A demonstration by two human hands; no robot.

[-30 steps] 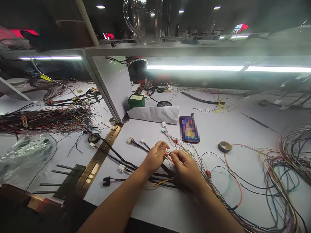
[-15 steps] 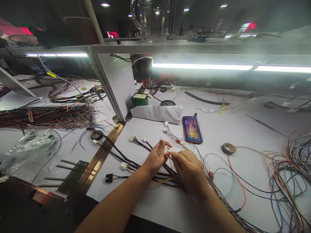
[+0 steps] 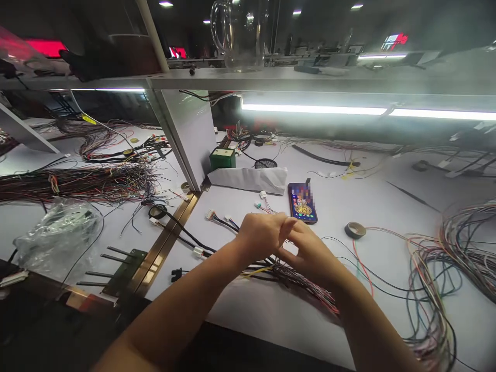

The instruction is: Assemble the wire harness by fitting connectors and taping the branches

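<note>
My left hand point(image 3: 263, 233) is closed above the wiring, its back turned toward me. Touching it is my right hand point(image 3: 308, 250), with its fingers bent in against the left ones. Whatever lies between the fingers is hidden. Below both hands a wire harness point(image 3: 304, 285) of thin, mostly reddish and dark wires crosses the bench. Black-sleeved branches fan out to the left, ending in a white multi-pin connector point(image 3: 210, 215), another white connector point(image 3: 198, 252) and a black connector point(image 3: 176, 275). Just beyond the hands lie a small white plug point(image 3: 263, 195) and a teal-tipped plug point(image 3: 258, 206).
A lit phone point(image 3: 302, 204) lies behind my hands. To the right are a tape roll point(image 3: 355, 230) and a large coil of loose wires point(image 3: 434, 268). A green box point(image 3: 222, 158) stands by the divider point(image 3: 186, 124). Across the metal strip lies a plastic bag point(image 3: 58, 232).
My hands have turned and come closer together; the white connector with wires between the fingers is now out of sight. My right forearm has swung outward. The phone screen shows more clearly.
</note>
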